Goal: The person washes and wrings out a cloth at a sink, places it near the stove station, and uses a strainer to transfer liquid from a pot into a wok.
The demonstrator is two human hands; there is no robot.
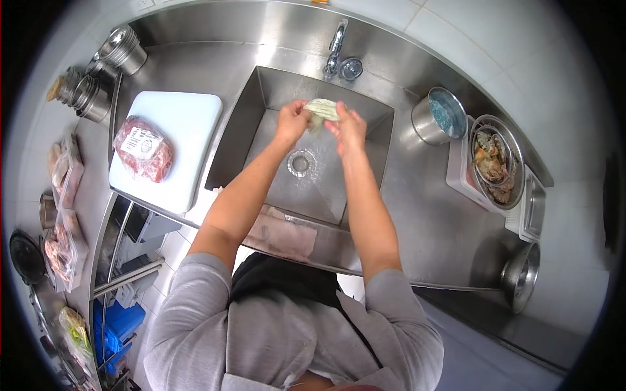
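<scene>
Over the far part of the steel sink (365, 169), a crumpled pale green cloth (322, 109) is stretched between both hands. My left hand (293, 122) grips its left end, fingers pinched. At the other end, my right hand (347, 126) holds the cloth between thumb and fingers. Part of the cloth hangs below, slightly blurred. Behind the hands stands the chrome faucet (336, 49). Water drops lie around the drain (301, 163) on the sink floor.
Left of the sink, a packaged piece of red meat (145, 150) lies on a white cutting board (195, 137). To the right stand a steel pot (425, 122) and a bowl of food scraps (490, 156). A pinkish cloth (280, 234) hangs over the sink's front edge.
</scene>
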